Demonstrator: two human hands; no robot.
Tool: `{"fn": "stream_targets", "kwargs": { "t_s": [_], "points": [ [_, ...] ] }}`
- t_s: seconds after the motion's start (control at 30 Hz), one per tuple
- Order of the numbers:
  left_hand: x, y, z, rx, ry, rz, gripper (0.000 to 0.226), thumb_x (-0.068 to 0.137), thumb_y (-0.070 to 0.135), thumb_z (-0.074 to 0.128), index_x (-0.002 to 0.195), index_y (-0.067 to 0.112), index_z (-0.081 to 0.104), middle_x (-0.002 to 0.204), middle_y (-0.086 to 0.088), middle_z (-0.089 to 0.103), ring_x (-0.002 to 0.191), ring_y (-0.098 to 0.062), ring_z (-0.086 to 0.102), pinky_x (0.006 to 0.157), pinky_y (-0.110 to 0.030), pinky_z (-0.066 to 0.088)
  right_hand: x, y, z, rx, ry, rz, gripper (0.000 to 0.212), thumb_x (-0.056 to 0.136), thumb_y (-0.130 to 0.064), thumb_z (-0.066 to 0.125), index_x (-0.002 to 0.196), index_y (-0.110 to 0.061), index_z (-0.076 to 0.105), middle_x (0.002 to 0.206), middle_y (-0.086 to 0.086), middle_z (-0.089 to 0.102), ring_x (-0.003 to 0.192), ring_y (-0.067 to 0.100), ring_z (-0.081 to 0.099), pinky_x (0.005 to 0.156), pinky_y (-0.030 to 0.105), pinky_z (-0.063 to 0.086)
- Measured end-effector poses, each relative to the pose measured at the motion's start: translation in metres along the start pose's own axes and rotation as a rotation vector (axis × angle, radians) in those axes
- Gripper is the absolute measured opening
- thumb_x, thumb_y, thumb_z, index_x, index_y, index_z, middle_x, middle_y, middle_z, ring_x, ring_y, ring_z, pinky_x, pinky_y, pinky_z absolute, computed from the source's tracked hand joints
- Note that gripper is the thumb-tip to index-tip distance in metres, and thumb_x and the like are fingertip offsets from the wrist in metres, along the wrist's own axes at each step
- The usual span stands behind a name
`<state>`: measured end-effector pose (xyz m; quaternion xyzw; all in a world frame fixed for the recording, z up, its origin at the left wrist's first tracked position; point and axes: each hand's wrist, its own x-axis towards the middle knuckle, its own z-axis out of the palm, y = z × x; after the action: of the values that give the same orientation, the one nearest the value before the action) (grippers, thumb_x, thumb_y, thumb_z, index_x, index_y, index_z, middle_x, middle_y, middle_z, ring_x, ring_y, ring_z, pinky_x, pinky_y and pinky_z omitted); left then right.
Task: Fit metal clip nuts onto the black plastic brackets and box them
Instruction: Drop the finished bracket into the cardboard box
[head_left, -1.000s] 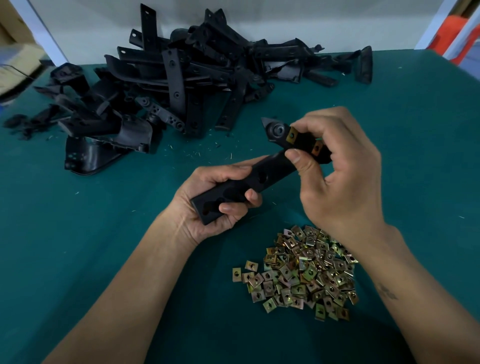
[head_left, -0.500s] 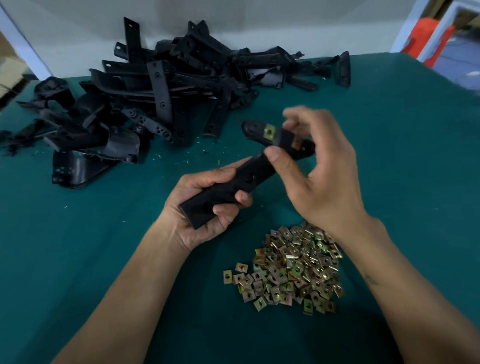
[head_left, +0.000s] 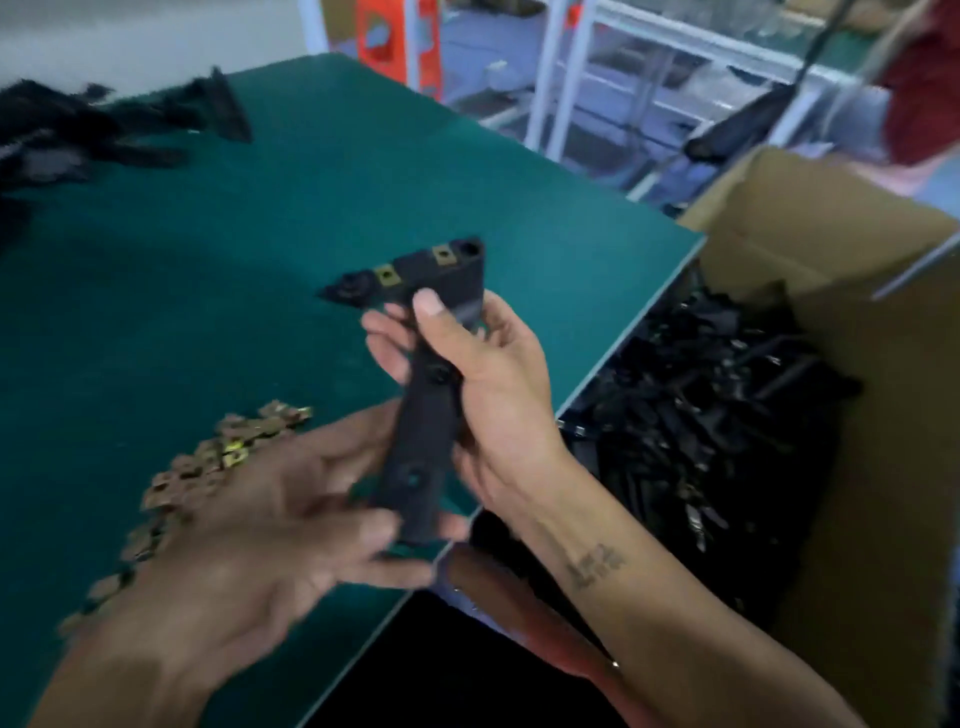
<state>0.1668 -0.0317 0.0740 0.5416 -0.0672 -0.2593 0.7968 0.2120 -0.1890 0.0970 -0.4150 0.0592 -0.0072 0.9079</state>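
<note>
I see the right hand (head_left: 488, 384) grasping the black bracket (head_left: 423, 415) at frame centre above the green table (head_left: 260, 234); the blurred left hand (head_left: 270, 519) touches its lower end with relaxed fingers. A cardboard box (head_left: 857, 234) stands right, white racks (head_left: 649, 78) behind.

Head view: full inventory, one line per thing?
bracket: one, black, held upright over the table's near edge
clip nuts: two, brass-coloured, fitted at the bracket's top
loose clip nuts: a heap, brass-coloured, on the table, left
unfitted brackets: a blurred pile, black, far left
table: one, green
box: one, brown cardboard, right of the table, holding black brackets
left hand: blurred, at the bracket's lower end
right hand: grips the bracket's middle
</note>
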Motion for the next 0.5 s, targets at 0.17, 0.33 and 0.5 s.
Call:
{"fn": "stream_targets", "kwargs": {
  "t_s": [0.17, 0.33, 0.5],
  "points": [
    [0.036, -0.055, 0.112, 0.095, -0.092, -0.002, 0.061, 0.084, -0.006, 0.056, 0.119, 0.041, 0.073, 0.120, 0.001, 0.074, 0.109, -0.021, 0.072, 0.079, -0.035, 0.062, -0.055, -0.040, -0.099, -0.450, 0.165, 0.017, 0.027, 0.100, -0.015, 0.064, 0.119, 0.003, 0.056, 0.106, 0.023, 0.074, 0.100, 0.039, 0.073, 0.090, 0.049, 0.058],
    [0.091, -0.143, 0.153, 0.358, -0.035, -0.270, 0.069, 0.096, -0.007, 0.047, 0.141, 0.044, 0.056, 0.127, 0.020, 0.066, 0.115, -0.005, 0.064, 0.094, -0.034, 0.059, -0.090, -0.030, -0.207, -0.484, 0.495, 0.227, 0.018, 0.102, -0.017, 0.062, 0.115, -0.005, 0.065, 0.084, 0.006, 0.073, 0.073, 0.017, 0.071, 0.055, 0.029, 0.054],
    [0.135, -0.201, 0.165, 0.631, -0.074, -0.430, 0.066, 0.097, 0.009, 0.049, 0.159, 0.023, 0.031, 0.160, -0.005, 0.039, 0.144, -0.024, 0.041, 0.111, -0.029, 0.041, -0.064, 0.007, -0.291, -0.225, 0.668, 0.354, 0.021, 0.107, -0.002, 0.045, 0.117, 0.007, 0.061, 0.096, 0.024, 0.067, 0.083, 0.034, 0.068, 0.074, 0.043, 0.053]
  ]
}}
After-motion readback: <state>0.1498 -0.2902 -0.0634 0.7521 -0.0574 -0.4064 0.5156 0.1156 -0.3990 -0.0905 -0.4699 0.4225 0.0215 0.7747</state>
